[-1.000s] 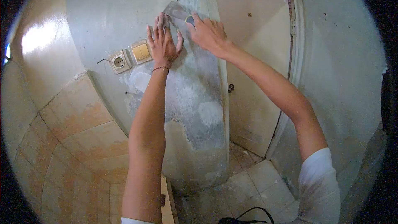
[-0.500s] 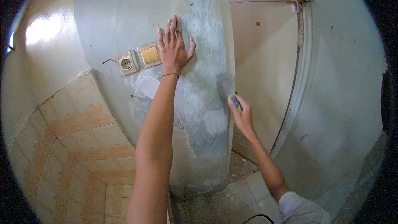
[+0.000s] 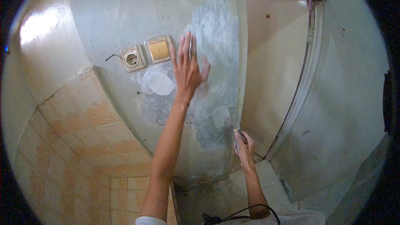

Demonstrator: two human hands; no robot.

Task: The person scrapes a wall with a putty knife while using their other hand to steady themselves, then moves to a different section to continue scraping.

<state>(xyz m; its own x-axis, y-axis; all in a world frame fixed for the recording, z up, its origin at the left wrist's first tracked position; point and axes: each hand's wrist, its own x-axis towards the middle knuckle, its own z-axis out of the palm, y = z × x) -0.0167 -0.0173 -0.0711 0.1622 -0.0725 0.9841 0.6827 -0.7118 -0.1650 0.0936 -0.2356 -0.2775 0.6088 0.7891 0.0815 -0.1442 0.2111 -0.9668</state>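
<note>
My left hand (image 3: 188,71) is against the wall with its fingers spread, just right of the light switch (image 3: 158,50). Grey, patchy filler covers this strip of wall (image 3: 214,37), where the paint is gone. Lower down, my right hand (image 3: 245,146) grips the handle of a putty knife (image 3: 234,118). The knife points upward, its broad thin blade at the wall's right edge beside the doorway. A round white patch (image 3: 161,83) lies left of my left wrist.
A wall socket (image 3: 132,59) with a nail sticking out beside it is left of the switch. Tiles (image 3: 89,104) line a ledge at lower left. To the right stands a pale door (image 3: 275,54) in its frame. A black cable (image 3: 254,206) loops at the bottom.
My right hand and the putty knife have moved down along the wall edge. My left hand has slid lower, away from its spot above the switch. The camera view has shifted slightly.
</note>
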